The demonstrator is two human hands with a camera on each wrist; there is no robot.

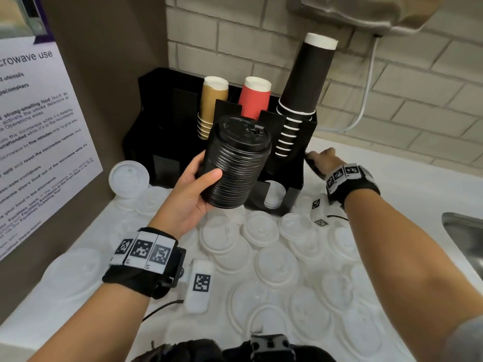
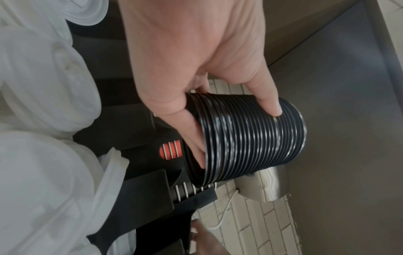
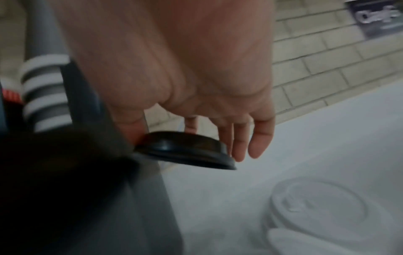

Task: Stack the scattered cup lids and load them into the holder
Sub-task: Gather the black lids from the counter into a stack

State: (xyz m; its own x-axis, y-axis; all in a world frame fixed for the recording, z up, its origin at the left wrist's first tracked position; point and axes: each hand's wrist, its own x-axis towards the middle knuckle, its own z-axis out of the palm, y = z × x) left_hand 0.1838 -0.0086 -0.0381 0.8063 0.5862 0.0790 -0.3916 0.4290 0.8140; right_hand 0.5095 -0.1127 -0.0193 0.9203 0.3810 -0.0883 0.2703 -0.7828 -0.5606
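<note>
Left hand (image 1: 188, 190) grips black lid stack (image 1: 235, 163); right hand (image 3: 196, 103) pinches black lid (image 3: 185, 150) (notice (image 1: 39, 142): "microwave use").

lid stack (image 1: 236, 163) black | scattered lids (image 1: 264, 228) white | cup (image 1: 254, 99) red

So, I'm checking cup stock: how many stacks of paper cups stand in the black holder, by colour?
Tan ribbed paper cup stack: 1
Red ribbed paper cup stack: 1
Black smooth paper cup stack: 1
Total: 3
</note>
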